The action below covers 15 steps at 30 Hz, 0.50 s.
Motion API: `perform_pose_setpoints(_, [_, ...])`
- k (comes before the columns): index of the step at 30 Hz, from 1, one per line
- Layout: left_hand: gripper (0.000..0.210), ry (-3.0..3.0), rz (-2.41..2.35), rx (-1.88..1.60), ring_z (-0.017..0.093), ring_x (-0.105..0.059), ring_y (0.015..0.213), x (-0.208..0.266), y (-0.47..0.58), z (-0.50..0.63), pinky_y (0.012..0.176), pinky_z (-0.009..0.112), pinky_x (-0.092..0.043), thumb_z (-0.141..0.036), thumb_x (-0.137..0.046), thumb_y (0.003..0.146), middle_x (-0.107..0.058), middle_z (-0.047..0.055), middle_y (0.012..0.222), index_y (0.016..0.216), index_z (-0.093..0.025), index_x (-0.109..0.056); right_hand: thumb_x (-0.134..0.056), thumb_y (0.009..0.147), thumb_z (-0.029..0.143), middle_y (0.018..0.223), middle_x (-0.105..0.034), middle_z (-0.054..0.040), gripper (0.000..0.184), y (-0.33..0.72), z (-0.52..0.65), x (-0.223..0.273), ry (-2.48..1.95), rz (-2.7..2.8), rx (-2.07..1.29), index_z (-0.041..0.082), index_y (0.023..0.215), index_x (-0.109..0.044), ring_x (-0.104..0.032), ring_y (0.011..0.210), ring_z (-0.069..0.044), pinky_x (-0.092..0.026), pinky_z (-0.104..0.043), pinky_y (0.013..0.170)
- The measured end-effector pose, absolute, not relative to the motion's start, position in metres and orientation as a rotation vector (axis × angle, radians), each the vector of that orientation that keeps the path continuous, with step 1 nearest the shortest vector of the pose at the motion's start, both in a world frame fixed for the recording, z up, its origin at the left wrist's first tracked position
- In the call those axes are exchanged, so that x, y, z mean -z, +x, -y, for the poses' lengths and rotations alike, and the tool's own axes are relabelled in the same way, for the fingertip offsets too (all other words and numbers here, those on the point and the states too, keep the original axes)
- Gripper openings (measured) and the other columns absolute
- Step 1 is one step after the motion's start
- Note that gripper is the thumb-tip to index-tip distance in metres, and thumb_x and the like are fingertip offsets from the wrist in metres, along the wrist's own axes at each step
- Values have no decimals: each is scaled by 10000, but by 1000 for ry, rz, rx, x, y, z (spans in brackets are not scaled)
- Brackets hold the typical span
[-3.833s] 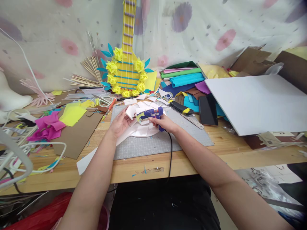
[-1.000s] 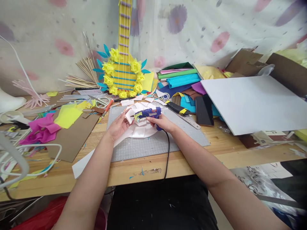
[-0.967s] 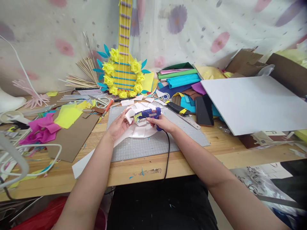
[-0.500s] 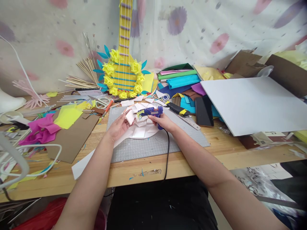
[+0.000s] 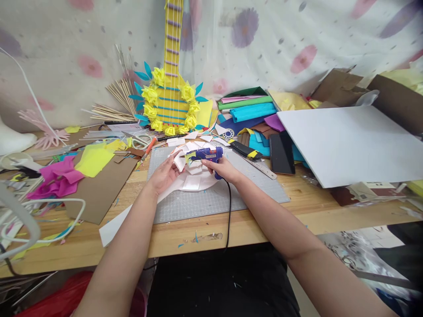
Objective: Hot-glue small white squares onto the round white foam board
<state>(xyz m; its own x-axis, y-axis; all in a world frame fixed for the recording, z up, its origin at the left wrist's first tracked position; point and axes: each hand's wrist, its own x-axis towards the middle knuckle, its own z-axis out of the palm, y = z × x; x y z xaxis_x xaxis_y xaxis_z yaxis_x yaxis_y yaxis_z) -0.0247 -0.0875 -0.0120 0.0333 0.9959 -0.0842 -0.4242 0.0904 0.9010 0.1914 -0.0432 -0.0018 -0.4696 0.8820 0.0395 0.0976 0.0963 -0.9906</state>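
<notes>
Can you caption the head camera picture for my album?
Left hand holds a white piece; right hand grips a blue glue gun.

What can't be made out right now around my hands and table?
Head view:
Trigger of the glue gun: hidden by the right hand.
Whether it touches the white piece in the left hand: too small.
Far end of the black cord: lost against dark clothing.
Part of the white strip: covered by the left forearm.
Top of the yellow guitar: cut off by the upper edge.

Flower-patterned sheeting [image 5: 264,66] hangs behind the wooden table [image 5: 168,237].
</notes>
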Motion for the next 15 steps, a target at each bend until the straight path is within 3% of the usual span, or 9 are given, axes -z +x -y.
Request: perform_pose_setpoints(15, [436, 880, -911, -1287, 186, -629, 1033, 13, -25, 88, 906, 317, -526, -428, -645, 835, -660, 80, 1202, 1217, -216, -636, -702, 638, 655, 489, -455, 24, 506, 198, 37, 7, -1016, 1673, -1406, 216, 545, -468, -414, 505, -99, -382, -269, 509])
